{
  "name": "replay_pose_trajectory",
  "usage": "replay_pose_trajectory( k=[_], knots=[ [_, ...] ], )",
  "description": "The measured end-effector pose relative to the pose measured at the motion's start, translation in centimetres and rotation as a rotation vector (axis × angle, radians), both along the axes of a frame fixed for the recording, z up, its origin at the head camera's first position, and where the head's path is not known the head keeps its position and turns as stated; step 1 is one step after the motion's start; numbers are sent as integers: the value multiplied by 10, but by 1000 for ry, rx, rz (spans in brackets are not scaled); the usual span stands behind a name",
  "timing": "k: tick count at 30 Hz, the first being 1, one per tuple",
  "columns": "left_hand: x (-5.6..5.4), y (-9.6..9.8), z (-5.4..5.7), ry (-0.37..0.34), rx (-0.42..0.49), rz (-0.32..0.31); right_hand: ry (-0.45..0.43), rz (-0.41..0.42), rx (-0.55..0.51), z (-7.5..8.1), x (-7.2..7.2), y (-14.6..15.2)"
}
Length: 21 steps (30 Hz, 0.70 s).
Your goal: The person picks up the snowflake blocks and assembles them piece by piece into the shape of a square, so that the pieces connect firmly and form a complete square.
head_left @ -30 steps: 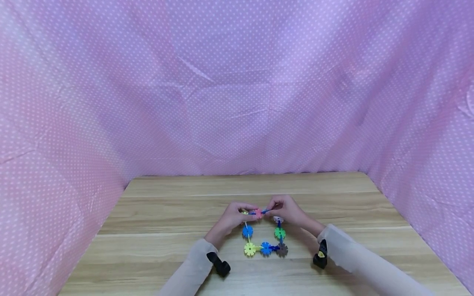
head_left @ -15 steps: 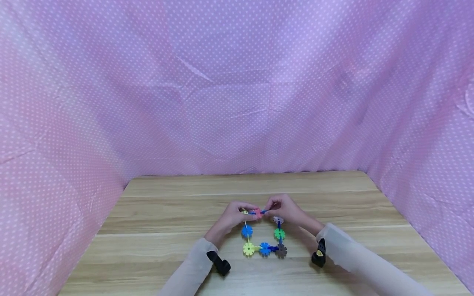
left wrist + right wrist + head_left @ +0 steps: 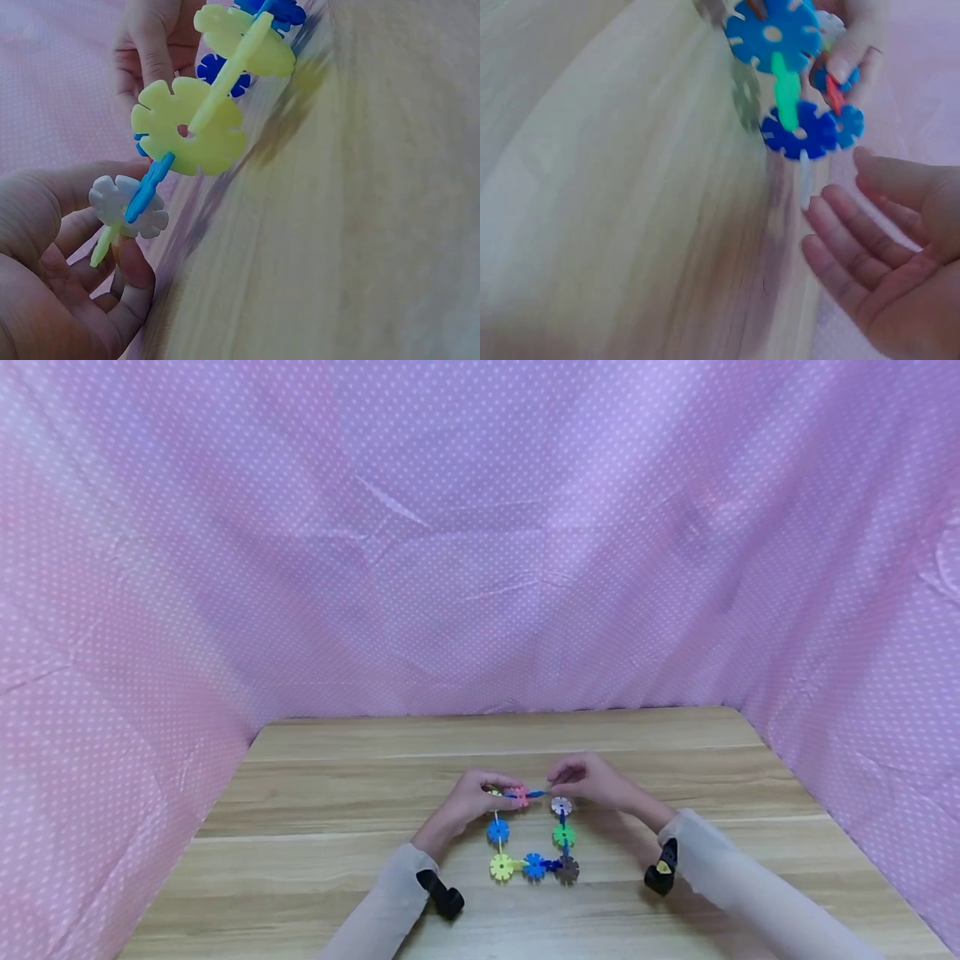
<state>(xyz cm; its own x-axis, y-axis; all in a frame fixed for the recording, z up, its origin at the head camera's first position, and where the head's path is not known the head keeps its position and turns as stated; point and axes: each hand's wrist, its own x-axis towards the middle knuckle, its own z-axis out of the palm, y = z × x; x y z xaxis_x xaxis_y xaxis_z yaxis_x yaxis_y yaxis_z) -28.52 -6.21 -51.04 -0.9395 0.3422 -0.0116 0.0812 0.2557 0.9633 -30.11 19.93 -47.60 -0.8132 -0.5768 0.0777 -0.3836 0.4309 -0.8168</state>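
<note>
A square of slotted snowflake-shaped plastic discs lies before me in the head view. My left hand (image 3: 472,797) grips its far left corner; in the left wrist view thumb and fingers pinch a white disc (image 3: 109,196) joined to a yellow one (image 3: 176,116). Beside that hand are a pink disc (image 3: 520,796) and a blue disc (image 3: 536,793) seen edge-on. Just right of the blue disc, above the pale disc (image 3: 561,807) at the far right corner, hovers my right hand (image 3: 592,781). The right wrist view shows its fingers (image 3: 847,247) loosely spread, holding nothing, near a dark blue disc (image 3: 780,136).
The square's sides carry a green disc (image 3: 563,835), a brown disc (image 3: 567,870), a blue disc (image 3: 534,867) and a yellow disc (image 3: 501,867) nearest me. All rests on a wooden table (image 3: 337,827), with a pink dotted curtain (image 3: 480,568) around it. Both wrists wear black straps.
My right hand has let go of the blue disc beside the pink one and drawn slightly right. My left hand keeps its grip, and the square has shifted slightly left in view.
</note>
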Motion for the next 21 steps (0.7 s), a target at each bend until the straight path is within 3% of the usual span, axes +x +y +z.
replay_pose_trajectory(
  k=[9,14,21],
  knots=[
    [1,0,-1,-7,-8,29,-248,18,-8,-3,6,22],
    [1,-2,0,-18,5,36,-288,33,-57,-9,7,20],
    [-1,-3,1,-94,53,63,-295,-25,-86,-10,3,11]
  ],
)
